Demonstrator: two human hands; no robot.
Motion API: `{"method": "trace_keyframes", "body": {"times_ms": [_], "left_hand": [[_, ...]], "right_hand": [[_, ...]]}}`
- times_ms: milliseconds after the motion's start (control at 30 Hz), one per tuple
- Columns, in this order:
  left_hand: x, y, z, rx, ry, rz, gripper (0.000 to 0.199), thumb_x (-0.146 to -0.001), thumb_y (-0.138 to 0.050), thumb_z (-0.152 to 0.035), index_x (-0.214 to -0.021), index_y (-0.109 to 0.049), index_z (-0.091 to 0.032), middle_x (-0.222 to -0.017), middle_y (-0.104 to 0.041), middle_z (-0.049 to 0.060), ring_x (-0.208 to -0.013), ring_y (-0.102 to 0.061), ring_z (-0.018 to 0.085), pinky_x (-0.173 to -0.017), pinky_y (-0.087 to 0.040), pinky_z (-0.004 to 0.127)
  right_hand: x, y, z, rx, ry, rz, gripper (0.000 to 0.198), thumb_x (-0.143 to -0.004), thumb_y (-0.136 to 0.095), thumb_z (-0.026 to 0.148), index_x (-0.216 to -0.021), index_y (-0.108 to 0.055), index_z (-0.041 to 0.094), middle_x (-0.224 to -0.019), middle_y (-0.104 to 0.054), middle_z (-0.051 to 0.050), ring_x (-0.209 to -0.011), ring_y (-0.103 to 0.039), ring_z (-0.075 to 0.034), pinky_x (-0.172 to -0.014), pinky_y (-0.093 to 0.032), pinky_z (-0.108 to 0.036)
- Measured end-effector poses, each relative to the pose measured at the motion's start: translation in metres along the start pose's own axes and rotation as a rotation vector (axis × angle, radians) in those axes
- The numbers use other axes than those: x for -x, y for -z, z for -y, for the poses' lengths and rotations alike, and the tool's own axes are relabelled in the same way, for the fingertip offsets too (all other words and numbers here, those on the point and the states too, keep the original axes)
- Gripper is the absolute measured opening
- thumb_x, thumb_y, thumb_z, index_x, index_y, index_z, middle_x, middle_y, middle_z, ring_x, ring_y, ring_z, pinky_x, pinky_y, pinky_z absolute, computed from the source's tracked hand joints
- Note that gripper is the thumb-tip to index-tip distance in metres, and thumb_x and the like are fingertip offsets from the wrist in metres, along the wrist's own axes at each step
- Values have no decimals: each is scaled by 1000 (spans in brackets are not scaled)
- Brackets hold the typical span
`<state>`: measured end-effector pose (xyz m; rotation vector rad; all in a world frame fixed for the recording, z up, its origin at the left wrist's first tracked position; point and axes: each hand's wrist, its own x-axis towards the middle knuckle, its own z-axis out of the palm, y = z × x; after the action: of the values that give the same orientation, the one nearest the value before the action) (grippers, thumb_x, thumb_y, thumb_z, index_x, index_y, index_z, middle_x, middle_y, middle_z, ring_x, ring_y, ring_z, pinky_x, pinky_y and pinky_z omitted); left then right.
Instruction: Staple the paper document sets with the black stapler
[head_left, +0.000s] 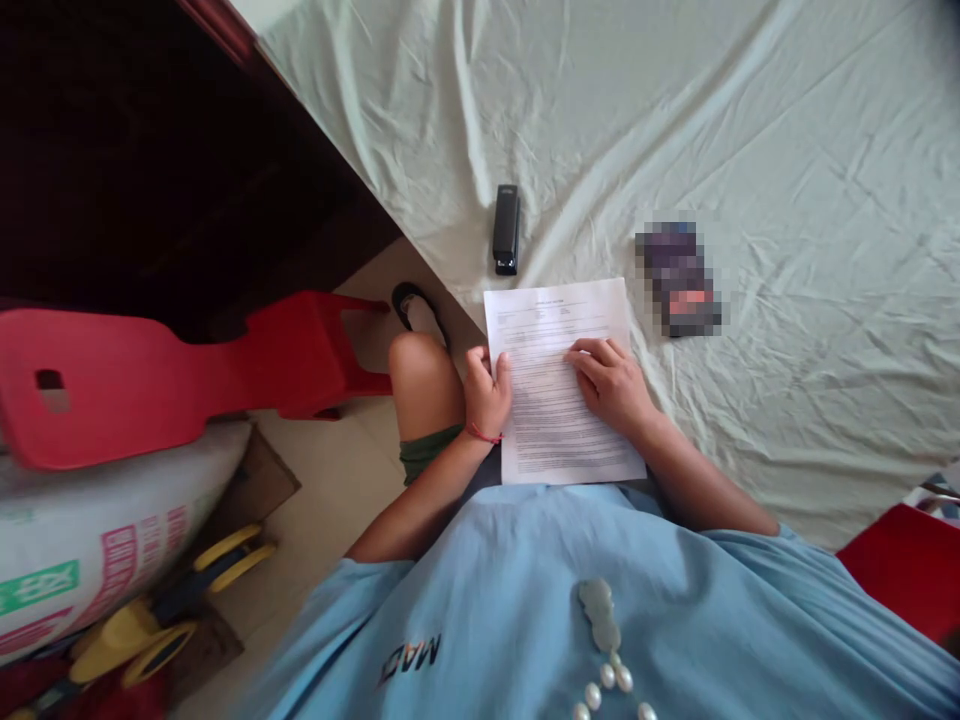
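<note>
Printed paper (555, 430), covered in lines of small text, lies in front of my body at the near edge of the cloth-covered surface; whether it is one sheet or several I cannot tell. My left hand (489, 392) grips its left edge, thumb on top and the other fingers partly hidden beside and under it. On the upper right part of the page rests my right hand (609, 382), fingers loosely bent with the tips touching the text, holding nothing. Beyond the paper's top edge a black stapler (506, 228) sits on the cloth, apart from both hands.
A pale, wrinkled cloth (810, 200) covers the surface. Right of the paper lies a dark rectangular item (679, 280), blurred out. To the left stand a red plastic chair (150, 370), a white printed sack (112, 540) and a yellow-wheeled object (127, 640) on the floor.
</note>
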<state>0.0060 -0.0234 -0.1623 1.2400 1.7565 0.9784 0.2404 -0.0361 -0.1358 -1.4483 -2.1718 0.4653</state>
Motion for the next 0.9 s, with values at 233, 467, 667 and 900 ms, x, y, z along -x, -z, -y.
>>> {"method": "trace_keyframes", "body": {"times_ms": [233, 467, 667, 900], "left_hand": [[51, 22, 15, 579, 510, 583, 82, -73, -87, -82, -114, -78, -12, -122, -81, 20, -121, -76, 39, -111, -59, 54], [48, 29, 10, 578, 419, 637, 74, -73, -94, -73, -114, -83, -12, -124, -82, 18, -121, -77, 38, -120, -54, 57], [47, 35, 17, 564, 379, 692, 71, -75, -92, -72, -114, -84, -14, -120, -82, 19, -119, -78, 40, -117, -56, 59], [56, 68, 37, 409, 334, 1096, 53, -83, -89, -62, -114, -87, -19, -126, -82, 19, -128, -76, 38, -122, -52, 58]], "right_hand": [[-2, 1, -1, -42, -5, -3, 32, -110, -48, 18, -124, -77, 23, -129, -76, -14, -109, -68, -31, -96, -60, -52], [-4, 1, -3, -59, 14, -36, 31, -107, -51, 16, -120, -78, 24, -128, -76, -13, -110, -69, -31, -99, -59, -50], [-5, 3, -3, -61, -5, -14, 31, -106, -52, 16, -121, -78, 25, -129, -75, -12, -111, -69, -30, -100, -60, -51], [-5, 2, -2, -48, -8, -4, 31, -107, -52, 17, -122, -78, 25, -130, -75, -12, -112, -69, -30, -100, -60, -51]]}}
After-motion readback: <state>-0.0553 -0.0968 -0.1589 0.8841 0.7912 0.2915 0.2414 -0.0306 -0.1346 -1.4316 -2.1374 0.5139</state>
